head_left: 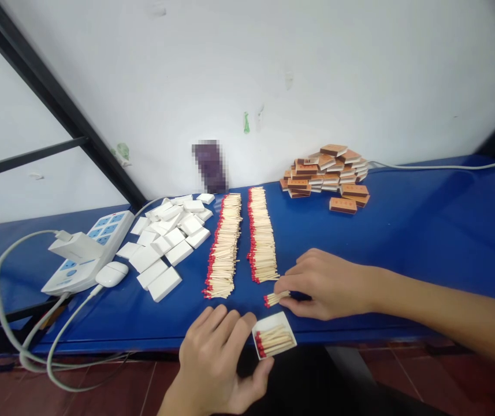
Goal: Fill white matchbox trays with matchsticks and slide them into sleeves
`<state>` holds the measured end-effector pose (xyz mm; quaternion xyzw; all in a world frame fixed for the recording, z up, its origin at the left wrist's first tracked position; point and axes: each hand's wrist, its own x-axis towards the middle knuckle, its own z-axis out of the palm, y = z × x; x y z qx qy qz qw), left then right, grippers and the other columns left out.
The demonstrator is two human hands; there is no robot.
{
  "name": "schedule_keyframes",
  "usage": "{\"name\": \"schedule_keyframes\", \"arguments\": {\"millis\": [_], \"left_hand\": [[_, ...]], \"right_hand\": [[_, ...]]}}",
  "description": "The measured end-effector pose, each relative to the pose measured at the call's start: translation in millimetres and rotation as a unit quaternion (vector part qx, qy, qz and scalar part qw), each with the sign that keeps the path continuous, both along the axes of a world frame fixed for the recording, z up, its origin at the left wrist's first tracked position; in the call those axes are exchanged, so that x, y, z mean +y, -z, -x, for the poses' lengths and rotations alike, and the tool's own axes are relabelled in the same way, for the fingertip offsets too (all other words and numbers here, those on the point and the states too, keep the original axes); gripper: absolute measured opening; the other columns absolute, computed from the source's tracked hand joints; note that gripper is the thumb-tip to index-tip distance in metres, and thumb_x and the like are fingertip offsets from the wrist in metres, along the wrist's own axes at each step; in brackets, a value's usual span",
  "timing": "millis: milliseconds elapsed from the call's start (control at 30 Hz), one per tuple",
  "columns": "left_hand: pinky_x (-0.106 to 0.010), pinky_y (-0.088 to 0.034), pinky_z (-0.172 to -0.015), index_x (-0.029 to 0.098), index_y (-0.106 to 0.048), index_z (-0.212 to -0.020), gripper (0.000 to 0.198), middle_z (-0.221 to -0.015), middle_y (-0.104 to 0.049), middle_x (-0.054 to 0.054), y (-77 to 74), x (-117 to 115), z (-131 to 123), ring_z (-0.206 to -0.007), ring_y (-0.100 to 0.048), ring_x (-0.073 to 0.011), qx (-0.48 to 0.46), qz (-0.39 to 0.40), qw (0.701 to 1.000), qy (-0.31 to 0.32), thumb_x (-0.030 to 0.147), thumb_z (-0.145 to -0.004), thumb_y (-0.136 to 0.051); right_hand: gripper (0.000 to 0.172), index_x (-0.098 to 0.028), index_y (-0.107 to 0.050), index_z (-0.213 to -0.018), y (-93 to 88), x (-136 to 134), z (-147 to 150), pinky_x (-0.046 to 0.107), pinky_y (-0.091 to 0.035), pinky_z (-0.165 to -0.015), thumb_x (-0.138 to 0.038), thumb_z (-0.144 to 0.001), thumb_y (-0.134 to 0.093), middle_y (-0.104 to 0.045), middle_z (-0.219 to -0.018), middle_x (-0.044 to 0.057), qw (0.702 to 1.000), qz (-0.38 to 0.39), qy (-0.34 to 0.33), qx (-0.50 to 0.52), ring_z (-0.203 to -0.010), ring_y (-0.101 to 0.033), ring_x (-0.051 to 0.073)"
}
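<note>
Evidently, the left hand (pixel 218 359) pinches the near tray (pixel 273 321) open-side up so nothing spills, the right hand (pixel 324 284) pinching a match bunch (pixel 275 298).

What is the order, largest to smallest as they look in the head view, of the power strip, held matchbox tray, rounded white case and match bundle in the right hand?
1. Power strip
2. Matchbox tray
3. White case
4. Match bundle, judged by its visible part

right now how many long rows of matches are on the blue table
2: the left row beside the white boxes, and the right row next to it. None looks hidden.
</note>
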<state>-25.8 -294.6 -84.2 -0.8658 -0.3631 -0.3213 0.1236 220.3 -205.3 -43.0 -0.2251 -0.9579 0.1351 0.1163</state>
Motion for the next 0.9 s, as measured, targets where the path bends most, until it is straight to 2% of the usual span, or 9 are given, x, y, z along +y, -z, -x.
{"name": "schedule_keyframes", "arguments": {"millis": [267,433,567,900], "left_hand": [[-0.039,-0.046,-0.06,0.015,-0.059,-0.107,0.024,-0.075,-0.066,-0.006,0.0,-1,0,-0.065,-0.061,-0.0249,-0.003,-0.009,1.0,-0.008,0.035,-0.094,-0.051],[-0.039,-0.046,-0.06,0.015,-0.06,-0.108,0.025,-0.075,-0.068,-0.005,1.8,0,0,-0.066,-0.064,-0.0253,-0.003,-0.012,1.0,-0.01,0.036,-0.096,-0.051],[-0.039,-0.047,-0.06,0.015,-0.06,-0.108,0.025,-0.075,-0.068,-0.005,-0.2,0,-1,-0.065,-0.064,-0.0248,-0.003,-0.01,1.0,-0.013,0.036,-0.096,-0.051],[-0.037,-0.052,-0.064,0.017,-0.059,-0.106,0.023,-0.075,-0.069,-0.005,-1.9,1,0,-0.065,-0.065,-0.0234,0.009,-0.031,0.999,-0.018,0.035,-0.096,-0.051]], "right_hand": [[0.014,-0.02,-0.072,-0.1,-13.8,0,1,0.023,-0.03,-0.057,-0.024,-0.091,-0.062,-0.061,-0.062,-0.005,0.99,0.131,0.048,-0.023,-0.055,-0.053,0.01],[0.01,-0.02,-0.068,-0.097,-12.1,2,1,0.023,-0.029,-0.056,-0.023,-0.089,-0.064,-0.056,-0.058,-0.007,0.986,0.15,0.06,-0.033,-0.052,-0.048,0.01],[0.009,-0.02,-0.067,-0.095,-10.7,3,2,0.022,-0.029,-0.056,-0.023,-0.087,-0.066,-0.056,-0.058,-0.008,0.983,0.172,0.062,-0.02,-0.052,-0.049,0.008],[0.007,-0.02,-0.066,-0.082,-19.0,1,4,0.021,-0.032,-0.06,-0.025,-0.086,-0.069,-0.055,-0.059,-0.008,0.974,0.201,0.097,-0.03,-0.054,-0.048,0.007]]}}
